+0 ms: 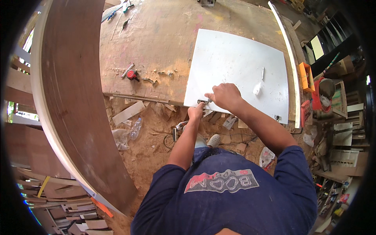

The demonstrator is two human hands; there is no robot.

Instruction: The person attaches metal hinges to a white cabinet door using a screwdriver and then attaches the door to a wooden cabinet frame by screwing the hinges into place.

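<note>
A white panel (pixel 235 58) lies on the workbench, its near edge by my body. At the near left corner of the panel sits a small metal cabinet hinge (pixel 202 102), with the closed fingers of my left hand (pixel 195 112) on it. My right hand (pixel 226 96) is closed in a fist just above and to the right of that hinge. What it grips is mostly hidden; a bit of grey shows under the thumb. A second hinge (pixel 277 117) is at the panel's near right corner. Farther back on the panel lie a slim silver tool (pixel 263 73) and a small clear plastic bag (pixel 257 88).
A red tape measure (pixel 132 75) and metal bits rest on the workbench (pixel 156 39) to the left. A tall curved brown board (pixel 74 90) stands at the left. Beyond the panel's right side runs a long white strip (pixel 288 51). Offcuts and sawdust cover the floor (pixel 152 137).
</note>
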